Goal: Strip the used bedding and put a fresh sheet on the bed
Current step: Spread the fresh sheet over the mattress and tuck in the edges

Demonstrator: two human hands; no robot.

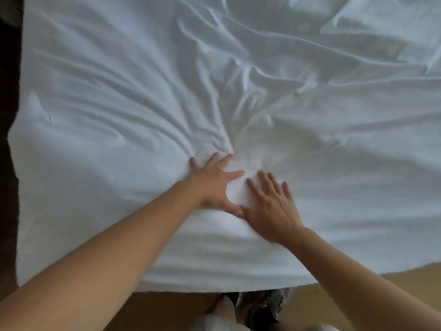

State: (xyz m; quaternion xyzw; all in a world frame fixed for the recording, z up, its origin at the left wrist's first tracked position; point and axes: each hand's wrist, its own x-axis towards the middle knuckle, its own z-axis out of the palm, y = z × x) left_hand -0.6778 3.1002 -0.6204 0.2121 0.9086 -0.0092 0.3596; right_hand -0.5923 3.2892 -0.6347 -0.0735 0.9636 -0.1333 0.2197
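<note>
I see the left hand (214, 185) and right hand (272, 209) pressed flat, fingers spread, on the white sheet (107, 91). Upper right, a pillow-like shape (386, 22) is cut off.

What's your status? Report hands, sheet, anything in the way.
Left hand and right hand both open, flat, pressing the wrinkled white fabric sheet. Sheet spread out, creases fanning from hands. Likely white pillow far right, apart from hands.
</note>
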